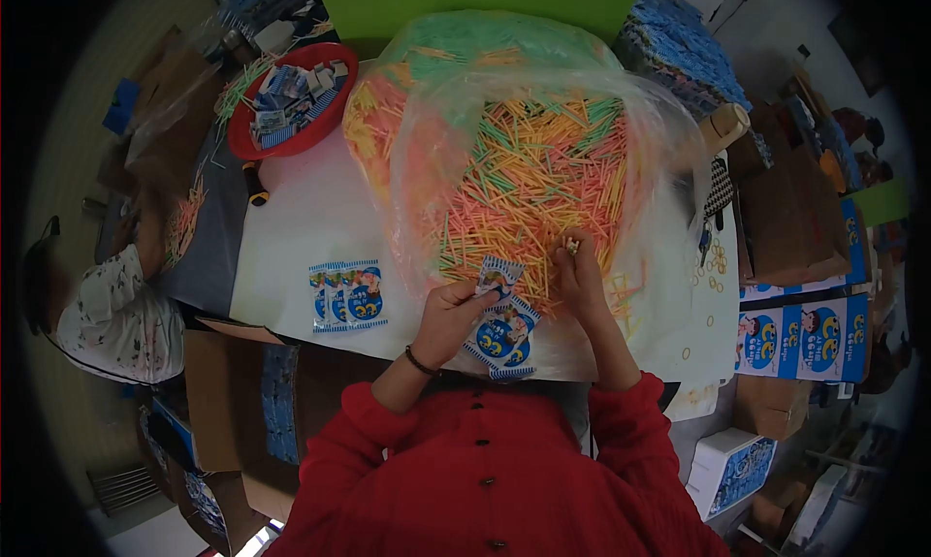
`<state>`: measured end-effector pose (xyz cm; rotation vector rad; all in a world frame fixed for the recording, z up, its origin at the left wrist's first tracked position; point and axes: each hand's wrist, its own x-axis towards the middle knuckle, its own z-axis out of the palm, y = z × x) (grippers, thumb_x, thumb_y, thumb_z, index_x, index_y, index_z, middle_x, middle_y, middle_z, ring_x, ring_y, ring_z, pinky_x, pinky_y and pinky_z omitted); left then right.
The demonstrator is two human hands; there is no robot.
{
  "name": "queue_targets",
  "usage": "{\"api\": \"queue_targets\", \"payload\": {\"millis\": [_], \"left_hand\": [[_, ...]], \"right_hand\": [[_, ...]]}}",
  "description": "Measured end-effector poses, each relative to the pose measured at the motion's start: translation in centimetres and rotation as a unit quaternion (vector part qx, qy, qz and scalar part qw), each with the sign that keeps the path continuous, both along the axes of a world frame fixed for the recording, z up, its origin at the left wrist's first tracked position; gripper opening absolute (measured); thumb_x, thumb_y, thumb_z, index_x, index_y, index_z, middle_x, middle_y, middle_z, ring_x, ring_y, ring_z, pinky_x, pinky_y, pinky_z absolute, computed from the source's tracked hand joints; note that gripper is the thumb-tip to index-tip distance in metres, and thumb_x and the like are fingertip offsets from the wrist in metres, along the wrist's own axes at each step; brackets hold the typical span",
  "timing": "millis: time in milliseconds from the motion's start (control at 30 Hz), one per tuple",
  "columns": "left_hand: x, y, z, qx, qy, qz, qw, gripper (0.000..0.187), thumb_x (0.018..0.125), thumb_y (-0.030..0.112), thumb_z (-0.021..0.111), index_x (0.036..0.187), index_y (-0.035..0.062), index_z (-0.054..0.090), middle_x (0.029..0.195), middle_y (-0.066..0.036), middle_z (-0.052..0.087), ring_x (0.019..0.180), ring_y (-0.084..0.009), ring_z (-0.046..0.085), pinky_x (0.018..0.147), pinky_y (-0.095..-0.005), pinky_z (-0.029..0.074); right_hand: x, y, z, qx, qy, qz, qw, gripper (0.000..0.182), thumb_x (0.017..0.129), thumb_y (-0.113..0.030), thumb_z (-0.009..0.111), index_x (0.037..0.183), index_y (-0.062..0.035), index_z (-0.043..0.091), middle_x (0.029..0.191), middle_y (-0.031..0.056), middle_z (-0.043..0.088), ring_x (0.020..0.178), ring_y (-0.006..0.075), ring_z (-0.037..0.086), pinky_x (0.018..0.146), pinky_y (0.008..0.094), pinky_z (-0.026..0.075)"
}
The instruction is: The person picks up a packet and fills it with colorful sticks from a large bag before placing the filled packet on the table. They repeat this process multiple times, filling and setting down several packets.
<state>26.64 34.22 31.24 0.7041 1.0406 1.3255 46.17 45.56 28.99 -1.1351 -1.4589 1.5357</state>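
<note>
My left hand (448, 322) pinches a small printed packet (500, 274) by its lower end, just in front of the sticks. Below it lies a blue-and-white packet (504, 338) with a cartoon print, close to the table's front edge. My right hand (579, 278) is closed around a small bunch of thin sticks (572, 244), whose ends show at the fingertips. Behind both hands, a large clear plastic bag (669, 121) lies open, full of pink, yellow, orange and green sticks (543, 169). Several overlapping blue packets (347, 295) rest to the left of my left hand.
A red bowl (346, 72) of small packets stands at the back left, with a black-and-yellow handled tool (255, 183) before it. Rubber bands (718, 256) lie at the right. Printed cartons (805, 339) are stacked beyond the table (291, 227). Another person (121, 315) sits at the left.
</note>
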Motion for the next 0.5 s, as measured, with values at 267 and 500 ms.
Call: {"api": "queue_targets", "payload": {"millis": [267, 500], "left_hand": [[-0.5, 0.3, -1.6, 0.090, 0.158, -0.027, 0.983, 0.014, 0.087, 0.004, 0.066, 0.100, -0.0013, 0.069, 0.085, -0.002, 0.070, 0.078, -0.0037, 0.061, 0.068, -0.0198, 0.049], [-0.1, 0.2, -0.2, 0.126, 0.204, -0.038, 0.970, 0.015, 0.088, 0.004, 0.065, 0.101, -0.0017, 0.069, 0.086, -0.005, 0.070, 0.077, -0.0061, 0.062, 0.067, -0.0215, 0.050]], "right_hand": [[-1.5, -1.6, 7.5, 0.051, 0.297, 0.116, 0.946, 0.013, 0.103, -0.019, 0.036, 0.102, -0.0074, 0.042, 0.108, 0.0135, 0.064, 0.124, 0.0293, 0.049, 0.107, 0.0447, 0.031], [-3.4, -3.0, 9.4, 0.209, 0.139, 0.137, 0.958, 0.018, 0.103, -0.024, 0.033, 0.096, -0.0092, 0.041, 0.104, 0.0114, 0.068, 0.128, 0.0307, 0.046, 0.115, 0.0490, 0.010]]}}
